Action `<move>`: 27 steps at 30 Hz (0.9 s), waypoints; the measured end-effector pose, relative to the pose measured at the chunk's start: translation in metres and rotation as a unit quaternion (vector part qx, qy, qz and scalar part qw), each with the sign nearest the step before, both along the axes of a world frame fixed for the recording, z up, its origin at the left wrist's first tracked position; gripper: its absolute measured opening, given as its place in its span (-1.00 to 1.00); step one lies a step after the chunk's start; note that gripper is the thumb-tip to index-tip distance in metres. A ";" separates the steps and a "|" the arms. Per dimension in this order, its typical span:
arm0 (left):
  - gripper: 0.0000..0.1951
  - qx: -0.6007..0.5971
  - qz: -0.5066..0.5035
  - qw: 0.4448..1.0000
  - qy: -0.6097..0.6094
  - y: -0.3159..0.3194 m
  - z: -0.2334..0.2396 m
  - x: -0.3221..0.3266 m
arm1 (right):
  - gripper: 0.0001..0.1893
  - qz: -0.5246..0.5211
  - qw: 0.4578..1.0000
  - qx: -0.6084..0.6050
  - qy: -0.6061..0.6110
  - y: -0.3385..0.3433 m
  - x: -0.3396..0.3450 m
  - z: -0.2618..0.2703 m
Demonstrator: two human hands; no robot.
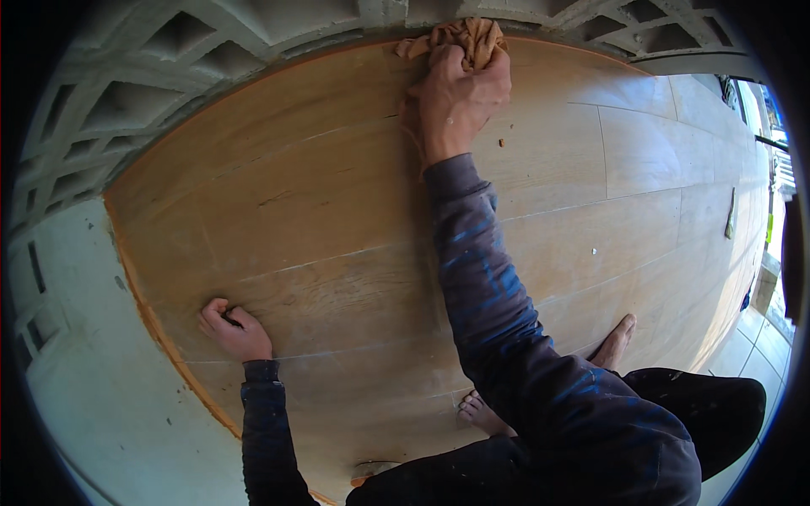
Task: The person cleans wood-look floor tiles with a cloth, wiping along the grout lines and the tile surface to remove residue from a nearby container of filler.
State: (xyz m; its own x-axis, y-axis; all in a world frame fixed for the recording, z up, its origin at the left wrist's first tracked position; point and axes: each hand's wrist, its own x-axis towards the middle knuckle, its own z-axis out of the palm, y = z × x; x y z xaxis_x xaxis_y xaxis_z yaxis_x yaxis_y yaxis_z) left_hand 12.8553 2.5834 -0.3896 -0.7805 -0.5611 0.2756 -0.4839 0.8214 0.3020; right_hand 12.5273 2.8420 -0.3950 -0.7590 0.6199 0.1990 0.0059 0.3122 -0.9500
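Observation:
At the top of the view, my right hand (465, 88) grips a crumpled orange-brown cloth (474, 41). The cloth meets the floor's edge at the foot of a concrete breeze-block wall (253, 22). Beneath both arms spreads a wood-look plank-tile floor (329, 215) with pale joint lines. My left hand (237, 332) is curled into a loose fist low over the floor, close to the left wall; a dark gap shows between its fingers, and I see no clear object in it. An orange strip (142, 303) runs along the floor's edge by the walls.
A pale plastered wall (101, 329) borders the left side. Small crumbs (501, 143) dot the tiles. My bare feet (614, 345) are at lower right. A thin object (731, 214) lies far right, and a partly hidden object (373, 469) is by my leg.

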 end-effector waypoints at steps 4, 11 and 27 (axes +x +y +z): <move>-0.82 -0.007 0.003 1.000 -0.012 -0.001 -0.003 0.003 | -0.79 0.013 0.997 -0.074 -0.029 -0.021 0.010 0.010; -0.82 0.013 0.000 1.000 0.014 -0.003 -0.010 0.009 | -0.79 0.117 0.993 -0.015 -0.028 -0.050 0.031 0.016; -0.86 0.016 0.016 1.000 0.021 0.003 -0.010 0.004 | -0.41 0.068 0.997 -0.045 -0.013 -0.058 0.022 0.014</move>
State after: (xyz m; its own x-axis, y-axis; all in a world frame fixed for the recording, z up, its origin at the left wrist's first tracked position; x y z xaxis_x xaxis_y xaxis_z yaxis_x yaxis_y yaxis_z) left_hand 12.8590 2.5865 -0.3999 -0.7500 -0.5949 0.2892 -0.4967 0.7952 0.3478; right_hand 12.5494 2.7835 -0.3806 -0.8417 0.5251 0.1255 -0.0049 0.2251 -0.9743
